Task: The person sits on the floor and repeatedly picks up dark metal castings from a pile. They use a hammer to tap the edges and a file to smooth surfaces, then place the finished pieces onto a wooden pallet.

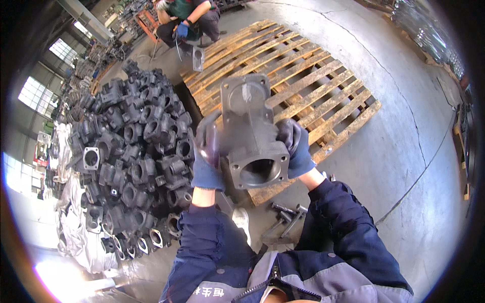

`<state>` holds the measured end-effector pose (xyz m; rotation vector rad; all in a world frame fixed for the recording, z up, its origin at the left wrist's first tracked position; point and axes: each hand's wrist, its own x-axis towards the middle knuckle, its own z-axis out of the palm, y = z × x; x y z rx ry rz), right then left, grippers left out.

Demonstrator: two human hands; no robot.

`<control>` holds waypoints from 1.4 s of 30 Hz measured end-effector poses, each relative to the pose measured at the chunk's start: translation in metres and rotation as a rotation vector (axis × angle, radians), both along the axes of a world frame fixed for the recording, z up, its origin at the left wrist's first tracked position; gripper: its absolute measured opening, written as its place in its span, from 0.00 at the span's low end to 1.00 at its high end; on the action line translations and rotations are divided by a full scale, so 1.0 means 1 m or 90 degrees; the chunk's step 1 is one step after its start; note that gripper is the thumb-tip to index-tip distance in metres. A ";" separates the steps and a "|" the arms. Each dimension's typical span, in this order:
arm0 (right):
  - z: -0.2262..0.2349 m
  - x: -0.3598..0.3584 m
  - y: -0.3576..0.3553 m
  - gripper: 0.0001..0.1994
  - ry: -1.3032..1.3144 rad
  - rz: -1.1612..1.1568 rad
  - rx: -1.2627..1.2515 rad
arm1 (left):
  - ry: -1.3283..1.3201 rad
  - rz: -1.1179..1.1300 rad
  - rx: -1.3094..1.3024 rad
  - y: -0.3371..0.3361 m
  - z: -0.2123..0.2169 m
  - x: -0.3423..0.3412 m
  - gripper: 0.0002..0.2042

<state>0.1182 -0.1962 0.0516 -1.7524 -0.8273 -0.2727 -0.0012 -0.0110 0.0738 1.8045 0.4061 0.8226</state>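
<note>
A dark grey cast-metal valve body (255, 134) is raised in front of me, with a square flange at each end. The near flange faces me and shows a large round bore and corner bolt holes. My right hand (295, 144), in a blue glove with a dark coated palm, grips the casting's right side. On the opposite side my left hand (206, 149), gloved alike, is curved against the casting. Some of its fingertips are hard to make out, and part of the casting beside it is blurred.
A wooden slatted pallet (323, 96) lies beyond the casting. Many similar castings are heaped (136, 151) at the left. Metal hand tools (285, 217) lie near my feet. Another person (189, 22) crouches at the far side, near a flanged casting (198, 58) by the pallet.
</note>
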 end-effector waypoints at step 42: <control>-0.053 0.036 -0.017 0.19 0.851 0.198 0.275 | 0.095 -0.083 -0.325 -0.021 -0.027 0.009 0.23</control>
